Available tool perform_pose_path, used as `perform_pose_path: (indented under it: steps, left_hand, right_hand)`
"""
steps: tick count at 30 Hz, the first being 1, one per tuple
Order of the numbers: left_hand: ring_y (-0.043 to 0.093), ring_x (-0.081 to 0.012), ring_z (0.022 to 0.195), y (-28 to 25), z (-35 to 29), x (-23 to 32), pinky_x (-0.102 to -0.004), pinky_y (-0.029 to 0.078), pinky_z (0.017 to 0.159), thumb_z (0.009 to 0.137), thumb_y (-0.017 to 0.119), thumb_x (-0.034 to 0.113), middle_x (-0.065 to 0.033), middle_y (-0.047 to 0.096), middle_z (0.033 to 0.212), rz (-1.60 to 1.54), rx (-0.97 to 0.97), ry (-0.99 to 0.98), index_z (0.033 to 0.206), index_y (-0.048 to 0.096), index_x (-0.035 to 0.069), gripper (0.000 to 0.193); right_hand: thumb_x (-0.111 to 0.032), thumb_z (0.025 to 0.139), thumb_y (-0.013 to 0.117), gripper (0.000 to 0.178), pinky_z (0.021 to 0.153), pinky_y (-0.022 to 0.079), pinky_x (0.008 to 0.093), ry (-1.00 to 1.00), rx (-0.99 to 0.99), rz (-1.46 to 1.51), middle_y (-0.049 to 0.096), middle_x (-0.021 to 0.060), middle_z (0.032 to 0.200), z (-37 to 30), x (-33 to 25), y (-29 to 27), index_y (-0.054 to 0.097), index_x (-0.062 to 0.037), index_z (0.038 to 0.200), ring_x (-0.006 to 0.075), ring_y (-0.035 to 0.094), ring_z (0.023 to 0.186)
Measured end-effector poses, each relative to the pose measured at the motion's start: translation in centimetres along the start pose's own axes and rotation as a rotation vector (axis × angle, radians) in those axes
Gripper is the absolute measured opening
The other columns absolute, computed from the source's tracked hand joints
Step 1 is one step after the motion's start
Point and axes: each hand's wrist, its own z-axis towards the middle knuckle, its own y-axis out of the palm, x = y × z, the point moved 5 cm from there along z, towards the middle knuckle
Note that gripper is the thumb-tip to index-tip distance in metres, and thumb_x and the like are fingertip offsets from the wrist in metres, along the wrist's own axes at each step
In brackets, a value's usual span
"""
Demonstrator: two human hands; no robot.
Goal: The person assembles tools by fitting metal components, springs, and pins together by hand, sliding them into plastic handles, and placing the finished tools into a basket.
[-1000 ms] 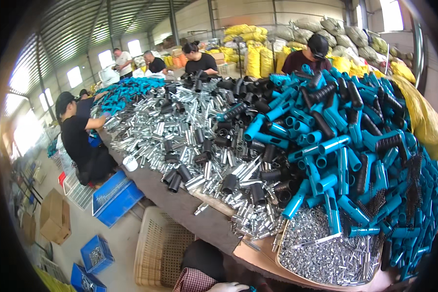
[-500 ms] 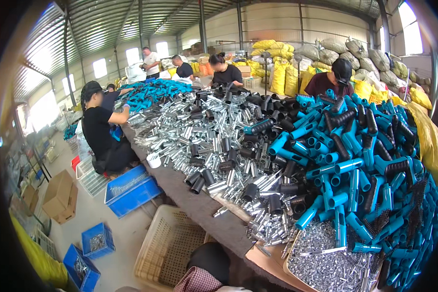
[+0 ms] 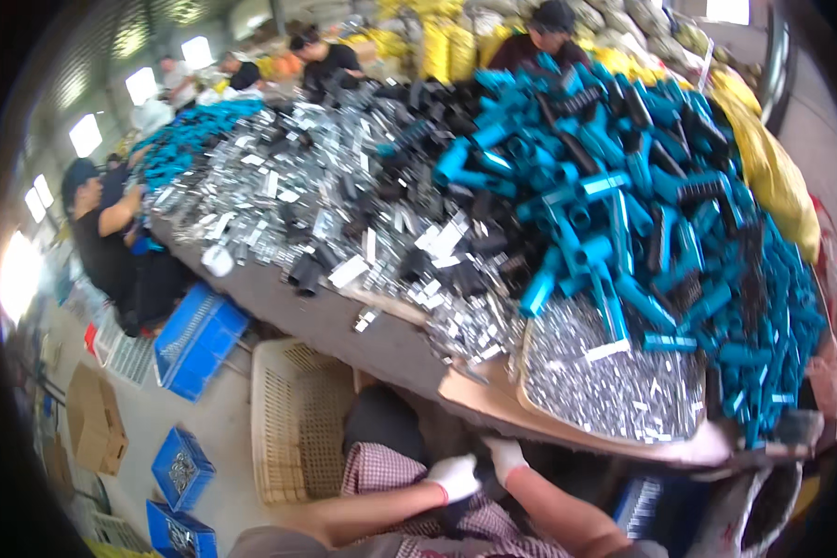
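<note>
My left hand point(image 3: 455, 478), in a white glove, is over my lap beside a checked cloth point(image 3: 378, 468). My right hand point(image 3: 506, 458), gloved in white too, is close to it, just below the table edge. Both hands' fingers are blurred and partly hidden, and no held thing can be made out. Beyond them on the table, a shallow tray point(image 3: 524, 377) holds many small silver metal pieces point(image 3: 614, 391). Behind it rises a heap of teal and black tool-handle-like casings point(image 3: 614, 232). Silver metal parts point(image 3: 298, 177) are piled to the left, with black sleeves among them.
A cream plastic basket point(image 3: 274, 418) stands on the floor left of my legs. Farther left are blue crates point(image 3: 200, 339) and a cardboard box point(image 3: 95, 418). A white round container point(image 3: 218, 260) sits at the table's edge. Co-workers point(image 3: 112, 223) are around the table; yellow sacks point(image 3: 763, 158) are behind the casings.
The view has tilted down and turned right, so the table appears higher and farther left. Both of my gloved hands and forearms have come into sight at the lower edge.
</note>
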Motion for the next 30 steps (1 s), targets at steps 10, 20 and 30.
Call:
perform_pose_path:
  steps: [10, 20, 30]
  left_hand:
    - [0.068, -0.0449, 0.090, -1.0, 0.1, 0.4, -0.0523, 0.054, 0.081, 0.080, 0.060, 0.026, -0.0279, 0.070, 0.095, 0.056, -0.117, -0.081, 0.109, 0.063, 0.001, 0.038]
    - [0.069, -0.0442, 0.089, -0.1, 1.8, 1.1, -0.0514, 0.054, 0.081, 0.078, 0.061, 0.026, -0.0286, 0.070, 0.094, 0.016, -0.050, -0.069, 0.103, 0.066, -0.001, 0.037]
    - [0.069, -0.0443, 0.088, 2.4, 2.0, -1.0, -0.0543, 0.054, 0.079, 0.081, 0.062, 0.031, -0.0269, 0.071, 0.095, 0.012, -0.054, -0.121, 0.107, 0.066, 0.004, 0.038]
  right_hand:
    - [-0.017, 0.084, 0.069, 0.025, 0.090, 0.052, 0.0395, 0.129, 0.165, 0.104, 0.073, 0.0176, 0.109, -1.5, -0.8, 1.3, 0.074, -0.0043, 0.105, 0.0331, 0.068, 0.103]
    - [-0.031, 0.100, 0.048, 0.036, 0.095, 0.046, 0.0495, -0.213, 0.013, -0.831, 0.065, 0.0232, 0.120, 1.0, -0.3, 1.1, 0.063, -0.0071, 0.124, 0.0439, 0.060, 0.110]
    - [-0.018, 0.096, 0.046, 0.042, 0.108, 0.042, 0.0478, -0.064, 0.085, -0.649, 0.057, 0.0186, 0.137, 0.5, 0.3, 1.8, 0.058, -0.0079, 0.135, 0.0373, 0.054, 0.127]
